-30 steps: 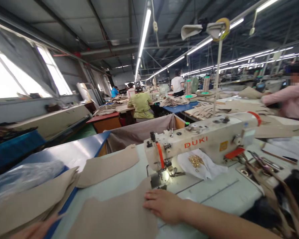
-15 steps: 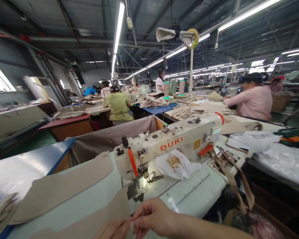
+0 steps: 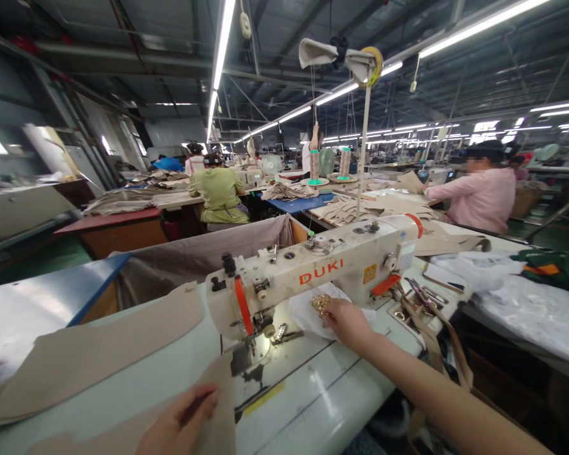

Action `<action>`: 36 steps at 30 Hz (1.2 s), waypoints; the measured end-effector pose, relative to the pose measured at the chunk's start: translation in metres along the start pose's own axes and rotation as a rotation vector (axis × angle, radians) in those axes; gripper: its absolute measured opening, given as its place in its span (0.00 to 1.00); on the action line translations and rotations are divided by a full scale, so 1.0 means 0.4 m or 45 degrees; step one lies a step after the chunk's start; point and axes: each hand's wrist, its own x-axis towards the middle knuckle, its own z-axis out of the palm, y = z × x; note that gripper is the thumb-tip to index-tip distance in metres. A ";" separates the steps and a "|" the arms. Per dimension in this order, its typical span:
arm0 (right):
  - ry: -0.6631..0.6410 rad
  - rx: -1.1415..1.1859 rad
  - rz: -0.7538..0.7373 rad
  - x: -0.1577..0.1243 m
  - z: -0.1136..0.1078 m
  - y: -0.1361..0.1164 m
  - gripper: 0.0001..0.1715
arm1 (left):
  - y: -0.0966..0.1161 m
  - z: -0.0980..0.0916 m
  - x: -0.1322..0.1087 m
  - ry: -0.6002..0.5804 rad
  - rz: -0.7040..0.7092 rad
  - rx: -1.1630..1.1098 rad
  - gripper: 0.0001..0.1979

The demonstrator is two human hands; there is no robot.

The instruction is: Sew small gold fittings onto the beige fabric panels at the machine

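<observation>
- Right hand (image 3: 348,322): fingertips bunched at the gold pieces (image 3: 318,303), on a white sheet (image 3: 308,321) beside the sewing machine (image 3: 284,273); cannot tell whether any is pinched.
- Left hand (image 3: 183,422): fingers curled over the near tan panel (image 3: 224,411); cannot tell whether it pinches anything.
- Bench (image 3: 317,395): 1 other tan panel (image 3: 107,354) lies flat, left of the machine.

Left of centre, the bottom edge crops the left hand (image 3: 183,414) and beige fabric (image 3: 225,395), while mid-frame the right hand (image 3: 349,321) partly hides gold pieces (image 3: 318,303) too small to identify.
</observation>
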 end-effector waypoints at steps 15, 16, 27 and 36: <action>-0.163 -0.328 0.025 0.001 0.032 -0.021 0.16 | -0.016 0.038 0.001 0.008 -0.003 0.034 0.19; -0.170 -0.329 0.030 0.004 0.035 -0.022 0.17 | -0.014 0.038 0.000 0.011 0.006 0.031 0.19; -0.012 0.019 0.103 0.004 0.041 0.016 0.12 | -0.022 0.046 -0.008 0.073 0.098 -0.070 0.16; 0.211 1.070 -0.028 -0.064 0.059 -0.045 0.12 | -0.026 0.055 -0.024 0.045 0.199 -0.277 0.12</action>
